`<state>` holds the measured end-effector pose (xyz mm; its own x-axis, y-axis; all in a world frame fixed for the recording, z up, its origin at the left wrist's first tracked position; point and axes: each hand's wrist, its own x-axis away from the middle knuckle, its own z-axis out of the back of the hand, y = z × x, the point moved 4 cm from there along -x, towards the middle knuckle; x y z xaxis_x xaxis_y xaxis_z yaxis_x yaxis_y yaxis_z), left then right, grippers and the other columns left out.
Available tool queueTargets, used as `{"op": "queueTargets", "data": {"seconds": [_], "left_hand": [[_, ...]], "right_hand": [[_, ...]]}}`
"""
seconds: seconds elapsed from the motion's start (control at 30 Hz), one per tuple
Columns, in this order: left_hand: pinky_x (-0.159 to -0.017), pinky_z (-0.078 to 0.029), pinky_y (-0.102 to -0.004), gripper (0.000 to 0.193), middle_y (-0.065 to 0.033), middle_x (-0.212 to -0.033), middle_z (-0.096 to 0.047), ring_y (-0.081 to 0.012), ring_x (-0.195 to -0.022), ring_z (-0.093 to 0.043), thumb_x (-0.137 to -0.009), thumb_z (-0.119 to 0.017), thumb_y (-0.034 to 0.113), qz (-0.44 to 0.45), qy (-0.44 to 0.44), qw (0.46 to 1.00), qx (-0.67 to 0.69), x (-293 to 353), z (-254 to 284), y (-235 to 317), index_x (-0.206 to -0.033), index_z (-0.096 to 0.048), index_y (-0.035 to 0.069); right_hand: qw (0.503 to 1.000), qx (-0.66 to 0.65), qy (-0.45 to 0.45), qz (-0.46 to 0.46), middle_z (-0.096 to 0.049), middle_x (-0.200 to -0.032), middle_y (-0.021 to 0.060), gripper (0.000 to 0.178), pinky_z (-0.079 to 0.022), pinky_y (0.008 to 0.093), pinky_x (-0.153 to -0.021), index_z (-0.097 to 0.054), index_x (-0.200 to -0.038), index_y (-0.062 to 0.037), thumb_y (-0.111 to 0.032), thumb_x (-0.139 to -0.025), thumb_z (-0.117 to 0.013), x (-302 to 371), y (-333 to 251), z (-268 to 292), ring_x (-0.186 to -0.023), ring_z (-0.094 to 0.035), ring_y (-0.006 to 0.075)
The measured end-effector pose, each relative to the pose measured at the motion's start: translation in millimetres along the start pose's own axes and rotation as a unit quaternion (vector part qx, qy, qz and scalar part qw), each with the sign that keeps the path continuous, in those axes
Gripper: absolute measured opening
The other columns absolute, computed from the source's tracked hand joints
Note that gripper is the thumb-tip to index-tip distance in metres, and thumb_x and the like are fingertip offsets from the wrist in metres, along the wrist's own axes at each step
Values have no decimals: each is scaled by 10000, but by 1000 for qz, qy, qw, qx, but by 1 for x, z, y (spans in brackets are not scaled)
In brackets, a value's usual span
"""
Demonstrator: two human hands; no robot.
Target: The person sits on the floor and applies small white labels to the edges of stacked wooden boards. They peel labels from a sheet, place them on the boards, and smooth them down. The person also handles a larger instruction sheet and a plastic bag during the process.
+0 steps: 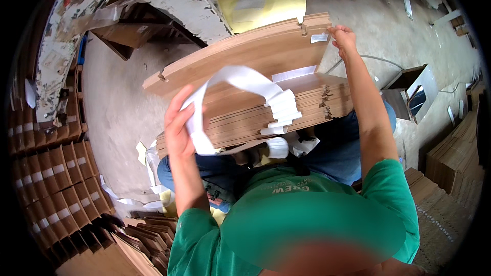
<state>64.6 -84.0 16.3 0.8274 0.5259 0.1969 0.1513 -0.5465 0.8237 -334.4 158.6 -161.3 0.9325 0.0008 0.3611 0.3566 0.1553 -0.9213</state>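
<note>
In front of my lap rests a stack of brown cardboard pieces, with white paper folds fanned over its near side. More brown cardboard stands tilted up behind it, with notches along its top edge. My left hand is closed on a white label strip, which loops up and over to the stack. Its tail ends in a curl near my lap. At the upper right corner of the raised cardboard, my right hand pinches the edge. A small white label sits beside those fingers.
Slotted cardboard dividers are piled at the left. A worn white metal frame and a yellow sheet lie at the far side. An open box stands on the right, above more cardboard stacks. Paper scraps litter the floor.
</note>
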Motion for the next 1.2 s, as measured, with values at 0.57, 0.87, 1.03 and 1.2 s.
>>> {"op": "queueTargets", "data": {"seconds": [0.57,0.87,1.03,1.2], "left_hand": [[-956,-376,-463,129,-61,-902,-578,-218,-890,-568,-830,-588,208,-359,7,924,-131,244,77,149,-880,-527,106],[-968,-385,-377,327,-156,-1193,-550,-312,-1186,-455,-898,-459,86,-500,314,764,-259,289,113,257,-1203,-491,-27],[-914,-433,-320,356,-154,-1170,-549,-240,-1061,-537,-843,-571,44,-517,513,610,-312,310,151,297,-1187,-512,-27],[-845,-489,-374,397,-165,-1159,-545,-271,-999,-562,-818,-585,19,-492,542,600,-322,354,211,350,-1204,-500,-15]], "right_hand": [[866,305,-276,284,-632,-772,53,185,-432,270,-612,-647,-853,-20,-195,-813,-600,132,-9,4,-695,-548,108],[648,278,-495,508,-558,-1134,127,542,-450,333,-806,-499,-1225,-114,-331,-769,-695,317,-65,-111,-997,-547,226],[580,328,-707,237,-593,-1047,148,447,-447,339,-809,-553,-1135,-42,-230,-756,-697,335,-41,-113,-947,-556,251],[556,317,-739,212,-615,-724,54,139,-462,289,-617,-612,-857,-16,-153,-833,-610,329,-20,-98,-690,-573,130]]}}
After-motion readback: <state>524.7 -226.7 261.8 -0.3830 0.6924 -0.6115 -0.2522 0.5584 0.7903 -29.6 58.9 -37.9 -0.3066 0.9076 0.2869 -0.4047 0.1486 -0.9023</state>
